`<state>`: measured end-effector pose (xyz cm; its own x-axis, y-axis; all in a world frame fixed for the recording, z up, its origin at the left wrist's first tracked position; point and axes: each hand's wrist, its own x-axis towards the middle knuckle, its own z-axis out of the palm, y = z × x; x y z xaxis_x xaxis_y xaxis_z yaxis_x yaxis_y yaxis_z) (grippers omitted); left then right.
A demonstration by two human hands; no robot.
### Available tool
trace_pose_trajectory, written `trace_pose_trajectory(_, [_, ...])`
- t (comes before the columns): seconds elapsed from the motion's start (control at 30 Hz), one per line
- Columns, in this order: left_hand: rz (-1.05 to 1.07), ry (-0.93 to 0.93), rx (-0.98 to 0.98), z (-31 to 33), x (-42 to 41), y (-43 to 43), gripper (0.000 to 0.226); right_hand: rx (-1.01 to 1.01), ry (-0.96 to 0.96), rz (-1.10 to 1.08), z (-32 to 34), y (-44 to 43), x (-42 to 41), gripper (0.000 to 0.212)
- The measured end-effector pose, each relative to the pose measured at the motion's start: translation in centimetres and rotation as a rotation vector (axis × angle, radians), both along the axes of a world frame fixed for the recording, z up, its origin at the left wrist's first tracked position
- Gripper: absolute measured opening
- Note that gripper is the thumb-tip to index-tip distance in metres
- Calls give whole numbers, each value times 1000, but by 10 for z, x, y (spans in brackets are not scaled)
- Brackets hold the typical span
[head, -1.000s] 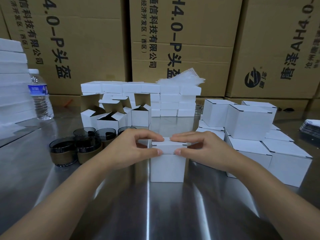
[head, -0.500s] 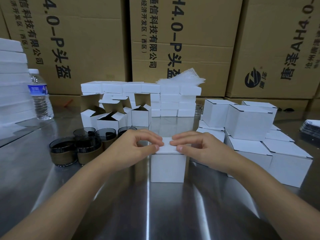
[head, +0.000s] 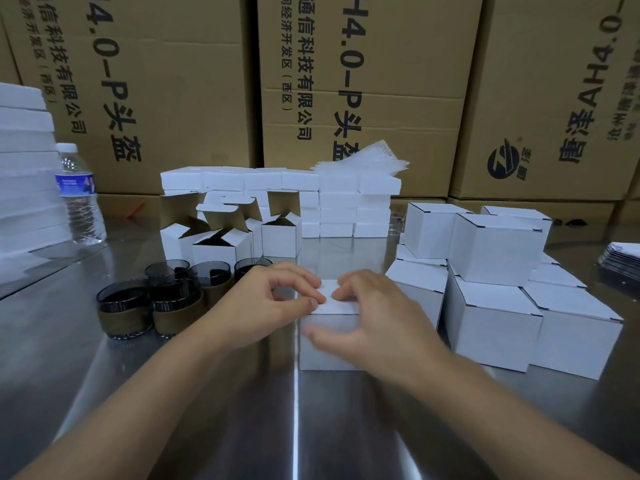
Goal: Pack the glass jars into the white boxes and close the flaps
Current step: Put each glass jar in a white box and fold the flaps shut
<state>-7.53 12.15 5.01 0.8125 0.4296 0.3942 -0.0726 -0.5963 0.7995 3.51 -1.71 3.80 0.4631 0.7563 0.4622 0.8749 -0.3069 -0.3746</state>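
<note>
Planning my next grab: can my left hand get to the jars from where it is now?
Probably yes. The jars stand on the table just left of the left hand, open tops up, with nothing between them. The hand would first have to leave the box.

One white box (head: 327, 344) stands upright on the surface at the centre of the frame, its top flap folded down flat. The left hand (head: 270, 303) has bent fingers and thumb on the lid, and the right hand (head: 377, 320) has fingers on the lid and a blurred thumb across the front face. At centre left, a cluster of glass jars (head: 124, 308) stands upright and close together; they are dark-tinted, open-mouthed, each with a brown band round the lower body. Just behind them are open white boxes (head: 221, 249), upright, with flaps raised and brown insides showing. At centre right, closed white boxes (head: 491, 317) are stacked in layers, their lids shut.
</note>
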Motion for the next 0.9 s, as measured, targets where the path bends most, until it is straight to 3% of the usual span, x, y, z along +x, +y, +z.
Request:
trace_pose_trajectory(0.07, [1, -17, -15, -1, 1, 1, 25, 11, -212, -111, -7, 7, -12, 70])
trace_pose_trajectory(0.17, [-14, -17, -30, -2, 0, 3, 24, 73, -283, -145, -11, 14, -16, 60])
trace_pose_trajectory(0.33, [145, -219, -235, -8, 6, 9, 31, 216, -222, 2, -14, 7, -14, 43])
trace_pose_trajectory(0.5, [320, -220, -411, -15, 13, 19, 39, 514, -156, 8, 11, -6, -8, 37])
trace_pose_trajectory(0.63, [338, -69, -294, -28, 17, 19, 19, 627, -220, -63, 30, -16, 16, 34])
trace_pose_trajectory(0.9, [258, 125, -152, -42, 20, 12, 16, 572, -332, -183, 24, -23, 76, 30])
